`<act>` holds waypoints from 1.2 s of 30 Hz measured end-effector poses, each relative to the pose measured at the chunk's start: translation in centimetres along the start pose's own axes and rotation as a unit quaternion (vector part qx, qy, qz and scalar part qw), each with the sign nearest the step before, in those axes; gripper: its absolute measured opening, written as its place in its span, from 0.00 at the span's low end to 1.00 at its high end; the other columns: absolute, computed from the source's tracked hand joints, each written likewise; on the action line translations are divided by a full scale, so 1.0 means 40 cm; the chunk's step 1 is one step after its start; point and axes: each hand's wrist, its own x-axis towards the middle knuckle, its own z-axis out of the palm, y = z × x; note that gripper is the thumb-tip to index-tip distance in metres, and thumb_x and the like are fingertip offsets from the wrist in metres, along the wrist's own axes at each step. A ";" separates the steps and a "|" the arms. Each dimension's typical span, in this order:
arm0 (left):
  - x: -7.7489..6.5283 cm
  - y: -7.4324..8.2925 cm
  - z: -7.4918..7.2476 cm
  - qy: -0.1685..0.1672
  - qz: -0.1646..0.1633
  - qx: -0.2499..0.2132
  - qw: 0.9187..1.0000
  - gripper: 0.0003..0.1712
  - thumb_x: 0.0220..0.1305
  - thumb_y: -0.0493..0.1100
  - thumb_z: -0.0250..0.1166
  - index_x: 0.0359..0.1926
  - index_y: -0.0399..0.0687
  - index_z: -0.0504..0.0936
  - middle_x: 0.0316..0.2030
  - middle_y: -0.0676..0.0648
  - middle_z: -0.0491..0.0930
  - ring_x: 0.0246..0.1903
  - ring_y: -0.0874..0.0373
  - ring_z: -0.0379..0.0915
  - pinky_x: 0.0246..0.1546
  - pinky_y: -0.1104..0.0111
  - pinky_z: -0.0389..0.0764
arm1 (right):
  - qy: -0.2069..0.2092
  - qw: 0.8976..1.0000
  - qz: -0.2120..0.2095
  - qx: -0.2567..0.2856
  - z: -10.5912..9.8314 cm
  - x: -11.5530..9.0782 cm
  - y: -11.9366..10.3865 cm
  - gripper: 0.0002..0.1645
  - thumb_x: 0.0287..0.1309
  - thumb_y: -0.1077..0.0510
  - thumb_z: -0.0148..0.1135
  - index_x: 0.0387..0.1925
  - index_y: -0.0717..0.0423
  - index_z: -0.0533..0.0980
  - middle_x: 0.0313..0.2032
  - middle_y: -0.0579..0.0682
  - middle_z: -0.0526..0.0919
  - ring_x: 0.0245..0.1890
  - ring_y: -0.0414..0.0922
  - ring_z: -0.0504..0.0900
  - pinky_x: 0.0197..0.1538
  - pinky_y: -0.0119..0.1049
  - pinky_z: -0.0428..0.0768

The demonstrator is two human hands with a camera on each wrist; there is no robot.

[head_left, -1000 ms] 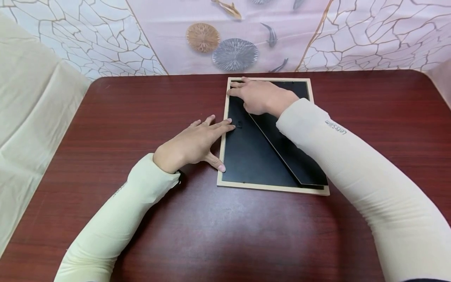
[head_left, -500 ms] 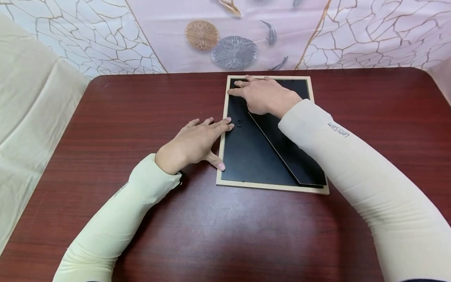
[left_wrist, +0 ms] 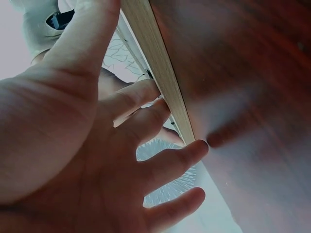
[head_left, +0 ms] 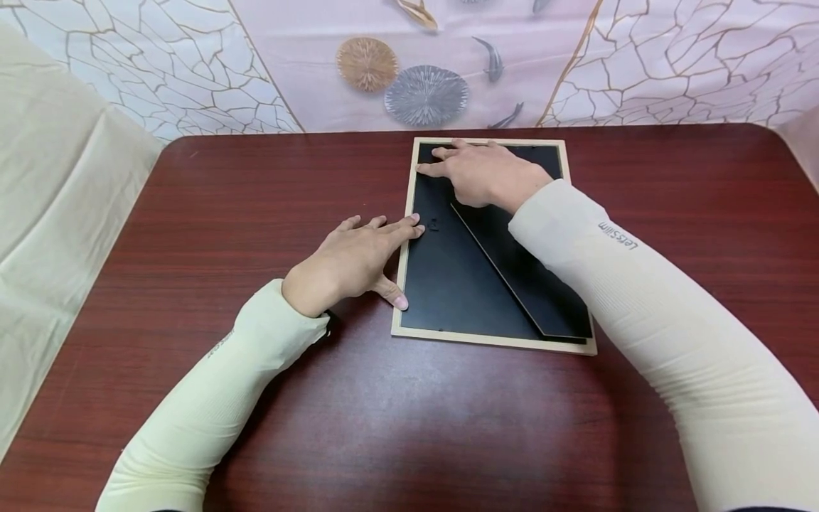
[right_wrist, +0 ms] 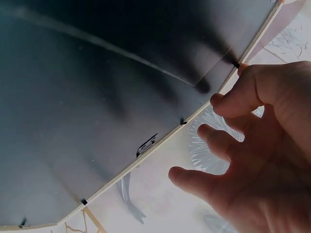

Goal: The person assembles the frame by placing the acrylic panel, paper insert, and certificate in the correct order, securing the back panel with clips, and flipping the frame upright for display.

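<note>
A picture frame (head_left: 493, 343) with a pale wooden border lies face down on the table. Its black backing board (head_left: 461, 291) faces up, and a black easel stand (head_left: 531, 284) runs diagonally across it. My left hand (head_left: 352, 267) rests on the frame's left edge, fingers spread and thumb near the lower left corner. Over the upper left part of the board is my right hand (head_left: 489, 173), its index finger reaching to the left border. In the right wrist view, small dark tabs (right_wrist: 182, 122) line the border, and one finger (right_wrist: 243, 68) is close to such a tab.
The dark red wooden table (head_left: 307, 441) extends around the frame. Behind its far edge hangs a patterned cloth (head_left: 294, 64). A cream cloth (head_left: 57, 192) drapes along the left side.
My right hand has shifted slightly to the right along the upper part of the frame. The left hand and the frame stay nearly still.
</note>
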 end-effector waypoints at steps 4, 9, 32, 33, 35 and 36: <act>0.001 0.000 0.000 -0.002 0.002 -0.001 1.000 0.70 0.46 0.66 0.81 0.84 0.63 0.52 0.85 0.60 0.42 0.83 0.43 0.48 0.82 0.44 0.45 | -0.006 1.000 0.004 0.010 0.003 -0.003 0.002 0.50 0.73 0.68 0.44 0.85 0.29 0.42 0.86 0.52 0.37 0.85 0.60 0.32 0.79 0.72 0.43; 0.003 -0.001 -0.002 -0.003 0.007 -0.002 1.000 0.69 0.46 0.66 0.81 0.84 0.62 0.52 0.85 0.60 0.42 0.84 0.45 0.45 0.82 0.43 0.44 | -0.025 0.999 0.014 0.024 0.004 -0.005 0.003 0.51 0.74 0.69 0.43 0.84 0.27 0.39 0.86 0.50 0.33 0.85 0.59 0.28 0.79 0.73 0.40; -0.048 0.000 0.028 -0.008 0.040 -0.070 0.997 0.55 0.66 0.60 0.72 0.84 0.49 0.54 0.85 0.52 0.41 0.85 0.45 0.34 0.82 0.42 0.45 | 0.097 0.980 -0.164 0.053 0.103 -0.229 -0.111 0.28 0.70 0.66 0.55 0.70 0.54 0.76 0.73 0.54 0.74 0.75 0.57 0.71 0.72 0.61 0.72; -0.050 0.003 0.030 -0.008 0.037 -0.069 0.997 0.55 0.66 0.60 0.73 0.84 0.49 0.53 0.85 0.52 0.41 0.85 0.45 0.34 0.82 0.42 0.45 | 0.096 0.978 -0.174 0.057 0.109 -0.241 -0.123 0.28 0.69 0.66 0.55 0.69 0.53 0.77 0.72 0.54 0.76 0.73 0.57 0.74 0.69 0.60 0.75; -0.052 0.008 0.032 -0.011 0.028 -0.068 0.997 0.56 0.66 0.60 0.73 0.84 0.50 0.52 0.85 0.53 0.39 0.85 0.46 0.34 0.82 0.43 0.45 | 0.088 0.976 -0.190 0.063 0.122 -0.257 -0.143 0.29 0.69 0.66 0.55 0.69 0.52 0.77 0.71 0.54 0.77 0.71 0.56 0.77 0.67 0.59 0.78; -0.052 0.009 0.033 -0.013 0.024 -0.067 0.997 0.56 0.66 0.59 0.73 0.84 0.50 0.52 0.85 0.54 0.38 0.85 0.46 0.34 0.82 0.43 0.45 | 0.086 0.975 -0.197 0.065 0.127 -0.262 -0.152 0.30 0.69 0.67 0.55 0.70 0.52 0.77 0.71 0.54 0.77 0.70 0.56 0.77 0.66 0.58 0.79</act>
